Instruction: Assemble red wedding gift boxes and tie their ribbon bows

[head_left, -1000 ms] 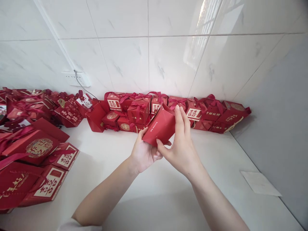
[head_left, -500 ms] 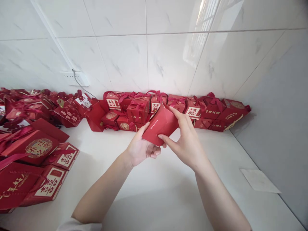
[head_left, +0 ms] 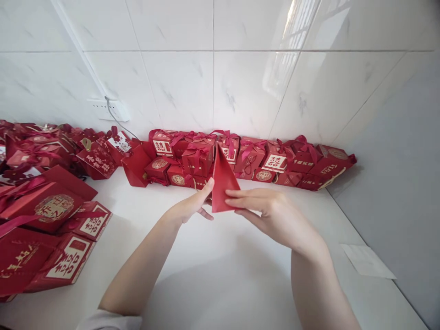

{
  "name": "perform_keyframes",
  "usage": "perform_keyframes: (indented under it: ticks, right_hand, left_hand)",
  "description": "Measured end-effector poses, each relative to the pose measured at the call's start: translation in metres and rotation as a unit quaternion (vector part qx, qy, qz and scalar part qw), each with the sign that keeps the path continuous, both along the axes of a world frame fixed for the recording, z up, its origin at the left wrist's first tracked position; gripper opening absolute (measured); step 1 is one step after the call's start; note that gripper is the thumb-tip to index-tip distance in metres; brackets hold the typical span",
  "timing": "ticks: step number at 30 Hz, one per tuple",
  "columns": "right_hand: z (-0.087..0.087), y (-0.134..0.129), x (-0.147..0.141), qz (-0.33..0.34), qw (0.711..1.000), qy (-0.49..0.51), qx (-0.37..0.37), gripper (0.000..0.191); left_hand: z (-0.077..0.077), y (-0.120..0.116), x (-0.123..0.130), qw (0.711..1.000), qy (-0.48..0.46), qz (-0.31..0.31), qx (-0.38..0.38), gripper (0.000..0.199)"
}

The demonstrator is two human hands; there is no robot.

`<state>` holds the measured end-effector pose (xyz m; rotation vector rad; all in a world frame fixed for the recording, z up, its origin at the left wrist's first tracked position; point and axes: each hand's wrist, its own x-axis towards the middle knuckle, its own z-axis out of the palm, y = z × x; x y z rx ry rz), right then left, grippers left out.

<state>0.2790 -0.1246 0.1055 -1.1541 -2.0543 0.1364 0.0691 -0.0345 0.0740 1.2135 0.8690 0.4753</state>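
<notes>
A plain red folded card box (head_left: 223, 185) is held up above the white table, its pointed top toward the wall and a triangular side facing me. My right hand (head_left: 275, 213) grips its lower right side, with the fingertips on the red face. At its left edge is my left hand (head_left: 192, 201), thumb against the box and some fingers spread below; part of these fingers is hidden behind the box. Behind it stands a row of red gift boxes (head_left: 197, 160) with ribbons.
More red boxes (head_left: 55, 211) are piled on the left of the white table (head_left: 220, 275). A socket strip (head_left: 108, 110) with a grey cable is on the tiled wall. A white sheet (head_left: 367, 260) lies at the right edge.
The red box has been turned from its printed face to a plain triangular side. My right hand has rolled over, back upward, and my left hand has shifted slightly left.
</notes>
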Motion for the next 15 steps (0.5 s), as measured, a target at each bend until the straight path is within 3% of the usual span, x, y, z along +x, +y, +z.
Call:
perform_keyframes:
  ticks: [4,12,15]
  right_hand:
    - [0.007,-0.011,-0.005,0.052,0.997,-0.061,-0.009,0.033]
    - [0.01,-0.01,0.001,0.069,0.994,-0.059,-0.069,0.022]
    - [0.008,-0.009,0.004,0.036,0.989,-0.075,-0.118,0.027]
  left_hand:
    - [0.003,0.002,-0.01,0.998,-0.038,-0.004,0.05,0.057]
    - [0.019,-0.002,-0.014,0.991,0.025,0.046,0.125,0.08]
    - [0.016,-0.005,-0.01,0.965,0.08,0.077,0.236,0.09]
